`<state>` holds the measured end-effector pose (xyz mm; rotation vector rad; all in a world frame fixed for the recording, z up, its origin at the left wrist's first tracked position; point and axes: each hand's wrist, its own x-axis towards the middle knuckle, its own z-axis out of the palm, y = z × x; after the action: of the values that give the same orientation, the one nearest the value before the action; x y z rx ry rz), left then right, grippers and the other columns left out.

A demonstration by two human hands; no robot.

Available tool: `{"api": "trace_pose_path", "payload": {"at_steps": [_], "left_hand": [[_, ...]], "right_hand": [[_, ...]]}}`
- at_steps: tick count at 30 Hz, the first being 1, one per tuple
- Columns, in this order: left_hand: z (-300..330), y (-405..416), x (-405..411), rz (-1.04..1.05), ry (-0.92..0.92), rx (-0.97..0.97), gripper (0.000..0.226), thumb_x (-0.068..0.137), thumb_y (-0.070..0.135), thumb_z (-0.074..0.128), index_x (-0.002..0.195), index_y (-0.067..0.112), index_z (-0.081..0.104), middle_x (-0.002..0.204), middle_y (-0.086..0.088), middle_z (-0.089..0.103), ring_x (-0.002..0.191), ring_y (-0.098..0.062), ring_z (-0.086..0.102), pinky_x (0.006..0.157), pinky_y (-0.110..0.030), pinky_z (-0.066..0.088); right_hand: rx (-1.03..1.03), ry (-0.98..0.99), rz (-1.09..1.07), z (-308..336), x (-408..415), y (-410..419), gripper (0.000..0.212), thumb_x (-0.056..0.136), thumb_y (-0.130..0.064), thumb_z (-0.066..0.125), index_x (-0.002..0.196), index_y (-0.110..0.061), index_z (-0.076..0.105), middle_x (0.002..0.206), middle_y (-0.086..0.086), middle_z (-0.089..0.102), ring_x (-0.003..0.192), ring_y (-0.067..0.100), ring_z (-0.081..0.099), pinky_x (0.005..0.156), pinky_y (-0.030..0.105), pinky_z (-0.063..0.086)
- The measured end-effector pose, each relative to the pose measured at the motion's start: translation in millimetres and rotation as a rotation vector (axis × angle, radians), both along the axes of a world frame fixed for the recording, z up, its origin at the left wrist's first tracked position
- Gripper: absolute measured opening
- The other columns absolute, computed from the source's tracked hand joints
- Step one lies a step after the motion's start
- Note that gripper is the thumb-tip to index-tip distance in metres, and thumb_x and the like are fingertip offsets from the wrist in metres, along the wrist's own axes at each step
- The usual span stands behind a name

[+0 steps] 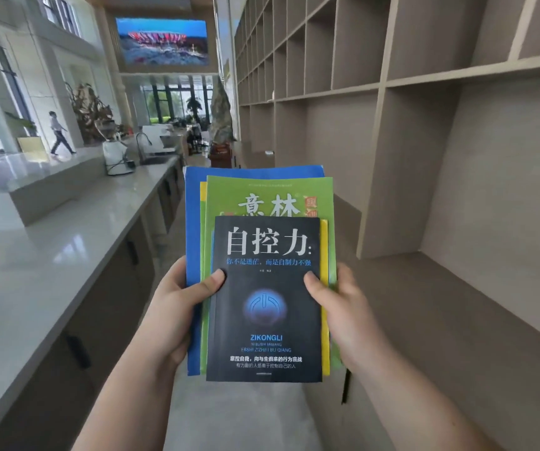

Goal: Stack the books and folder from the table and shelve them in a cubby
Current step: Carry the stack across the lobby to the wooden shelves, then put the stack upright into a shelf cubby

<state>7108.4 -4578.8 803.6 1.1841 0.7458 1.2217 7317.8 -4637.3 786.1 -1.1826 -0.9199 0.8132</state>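
Observation:
I hold a flat stack in front of me with both hands. A black book [265,301] lies on top, over a green magazine [268,193], a yellow-edged book [324,320] and a blue folder [194,222] at the bottom. My left hand [177,307] grips the stack's left edge, thumb on the black cover. My right hand [340,304] grips the right edge, thumb likewise on the black cover. The stack hovers over the aisle floor, left of the wooden cubby shelf [382,86], apart from it.
Open cubbies run along the right wall; a large one [490,177] is nearest. A long white counter [67,229] with a kettle-like appliance [115,156] and faucet runs on the left. A person walks far off at the left. A plant and rock stand down the aisle.

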Motion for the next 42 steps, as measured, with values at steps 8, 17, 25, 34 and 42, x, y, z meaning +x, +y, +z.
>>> {"api": "trace_pose_path", "payload": {"at_steps": [8,17,25,34,42], "left_hand": [[9.3,224.4,108.5,-0.317,0.028,-0.09,0.039,0.075,0.005,0.074,0.114,0.006,0.067,0.106,-0.018,0.076,0.083,-0.03,0.075,0.067,-0.04,0.061],[-1.4,443.1,285.2,-0.6,0.105,-0.079,0.034,0.077,0.003,0.072,0.111,0.005,0.069,0.104,-0.019,0.077,0.082,-0.03,0.076,0.068,-0.039,0.062],[-0.3,552.9,438.7,-0.979,0.17,-0.039,0.023,0.078,0.01,0.075,0.1,0.014,0.077,0.108,-0.018,0.077,0.094,-0.032,0.074,0.08,-0.044,0.058],[-44.7,581.6,565.5,-1.545,0.392,-0.039,0.043,0.074,0.013,0.082,0.115,0.017,0.068,0.11,-0.008,0.078,0.102,-0.03,0.073,0.081,-0.051,0.059],[-113.3,550.0,609.3,-1.404,0.467,0.107,0.049,0.06,0.029,0.084,0.106,0.023,0.071,0.101,0.008,0.08,0.099,-0.015,0.074,0.099,-0.046,0.053]], "right_hand": [[-0.045,0.023,-0.204,0.1,95.7,168.4,0.014,0.092,-0.023,0.068,0.105,-0.025,0.061,0.095,-0.006,0.079,0.099,0.022,0.073,0.097,0.053,0.053],[0.025,0.121,-0.425,-23.5,234.2,335.6,0.015,0.093,-0.018,0.066,0.108,-0.019,0.061,0.105,0.002,0.077,0.102,0.024,0.073,0.095,0.049,0.055],[0.021,0.162,-0.747,-15.4,318.1,393.3,0.018,0.095,-0.02,0.064,0.11,-0.015,0.057,0.106,0.001,0.078,0.102,0.025,0.074,0.094,0.049,0.057],[0.029,0.235,-1.07,-53.5,352.9,391.1,0.034,0.093,-0.021,0.066,0.12,-0.006,0.051,0.12,0.015,0.072,0.101,0.027,0.072,0.084,0.047,0.059],[-0.208,0.215,-1.152,-109.8,393.7,377.5,0.037,0.096,-0.026,0.063,0.13,-0.016,0.054,0.128,0.007,0.069,0.114,0.022,0.067,0.096,0.037,0.054]]}}
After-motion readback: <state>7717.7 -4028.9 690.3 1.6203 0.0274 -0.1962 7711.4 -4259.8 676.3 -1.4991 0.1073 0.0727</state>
